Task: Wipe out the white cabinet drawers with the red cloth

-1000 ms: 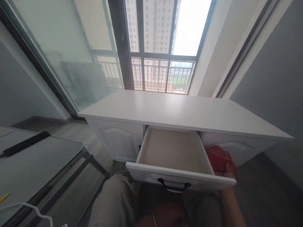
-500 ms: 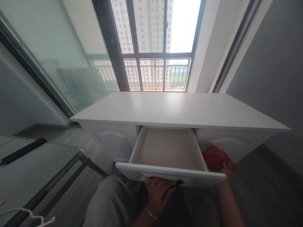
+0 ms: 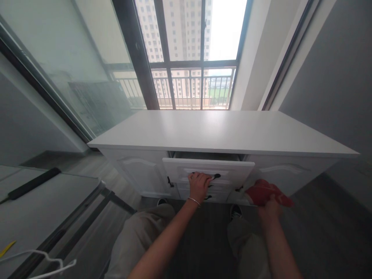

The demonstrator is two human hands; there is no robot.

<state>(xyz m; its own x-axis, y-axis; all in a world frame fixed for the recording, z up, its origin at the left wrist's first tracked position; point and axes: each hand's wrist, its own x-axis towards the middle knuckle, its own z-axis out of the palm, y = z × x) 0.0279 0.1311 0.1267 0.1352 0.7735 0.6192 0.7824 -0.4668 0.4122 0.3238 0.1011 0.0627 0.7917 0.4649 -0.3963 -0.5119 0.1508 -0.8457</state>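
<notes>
A white cabinet [image 3: 215,130] stands before me, its top drawer [image 3: 176,167] pulled out only slightly, with a narrow dark gap above the front. My left hand [image 3: 198,186], a thin bracelet at its wrist, is closed on the drawer's dark handle [image 3: 216,176]; its fingers cover most of it. To the right, my right hand [image 3: 271,212] grips a bunched red cloth [image 3: 261,192] beside the right door [image 3: 286,172]. More dark handles [image 3: 208,197] show on the drawers below, partly behind my left hand.
At left stands a glass-topped table [image 3: 52,205] with a black bar-like object [image 3: 34,183], a white cable [image 3: 43,254] and a yellow item [image 3: 7,248] on it. My knees and shoes [image 3: 235,211] are below. Behind the cabinet is a framed window [image 3: 190,66].
The top drawer has slid inward from well out to nearly closed, my left hand moving forward with it. My right hand stays on the right with the red cloth.
</notes>
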